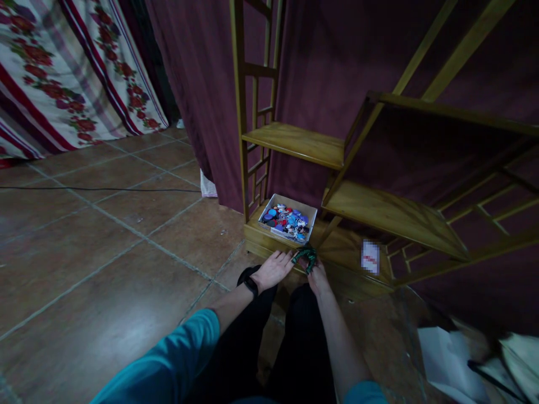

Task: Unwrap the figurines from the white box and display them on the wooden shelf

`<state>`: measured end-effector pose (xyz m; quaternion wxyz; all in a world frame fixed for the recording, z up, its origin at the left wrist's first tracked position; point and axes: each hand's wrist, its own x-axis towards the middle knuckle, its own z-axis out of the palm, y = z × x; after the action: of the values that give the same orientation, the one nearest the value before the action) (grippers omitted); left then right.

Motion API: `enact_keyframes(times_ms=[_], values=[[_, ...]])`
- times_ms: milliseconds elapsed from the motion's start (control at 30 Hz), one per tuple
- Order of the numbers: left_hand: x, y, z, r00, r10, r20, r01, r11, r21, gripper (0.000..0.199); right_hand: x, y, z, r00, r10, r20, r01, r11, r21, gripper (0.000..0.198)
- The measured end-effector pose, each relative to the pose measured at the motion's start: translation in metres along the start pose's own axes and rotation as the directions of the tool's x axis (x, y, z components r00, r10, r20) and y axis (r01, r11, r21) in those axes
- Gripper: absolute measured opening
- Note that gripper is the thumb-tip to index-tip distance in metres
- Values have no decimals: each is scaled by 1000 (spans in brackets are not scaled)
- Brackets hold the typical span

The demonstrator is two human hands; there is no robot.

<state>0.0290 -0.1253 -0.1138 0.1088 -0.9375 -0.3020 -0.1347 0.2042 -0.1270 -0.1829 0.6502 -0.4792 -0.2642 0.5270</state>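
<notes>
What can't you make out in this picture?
All in the head view:
Right hand: some fingers hidden behind the green object.
Box: the many small things inside are too small to name.
White item on the shelf: pixelated.
Pale object, lower right: cut off by the edge.

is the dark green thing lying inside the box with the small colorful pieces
No, the dark green thing is at the fingers of the left hand and right hand, just outside the box.
</notes>
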Motion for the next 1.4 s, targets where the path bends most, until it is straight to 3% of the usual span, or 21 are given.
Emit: enact_keyframes(times_ms=[333, 533, 633, 700, 800, 900, 1000, 1133, 1400], values=[[0, 1, -5, 1000, -3, 3, 3, 1000, -30, 49, -3, -3, -1, 1000, -13, -3, 13, 1000, 6, 37], [2, 3, 3, 981, -194, 0, 187, 944, -273, 47, -10, -8, 4, 1000, -6, 30, 6, 1000, 4, 34], [8, 1, 10, 936, -351, 5, 303, 802, -514, 35, -14, -13, 8, 998, -16, 54, 13, 999, 43, 27], [15, -1, 14, 888, -458, 44, 363, 639, -678, 28, -15, -16, 10, 999, 14, 31, -16, 998, 64, 29], [26, -3, 21, 809, -568, 151, 370, 292, -882, 27, -15, -20, 12, 996, 84, -3, -83, 993, 87, 37], [32, -4, 24, 721, -621, 308, 312, -107, -944, 38, -14, -22, 11, 993, 116, 1, -116, 985, 124, 40], [34, -4, 19, 646, -621, 443, 277, -350, -895, 42, -12, -21, 10, 993, 118, 9, -118, 980, 161, 39], [36, -1, 3, 620, -606, 499, 268, -435, -860, 44, -12, -21, 11, 994, 111, 21, -112, 977, 182, 37], [45, 25, -11, 592, -682, 429, 200, -392, -898, 46, -18, -24, 15, 992, 98, 76, -113, 967, 230, 41]])
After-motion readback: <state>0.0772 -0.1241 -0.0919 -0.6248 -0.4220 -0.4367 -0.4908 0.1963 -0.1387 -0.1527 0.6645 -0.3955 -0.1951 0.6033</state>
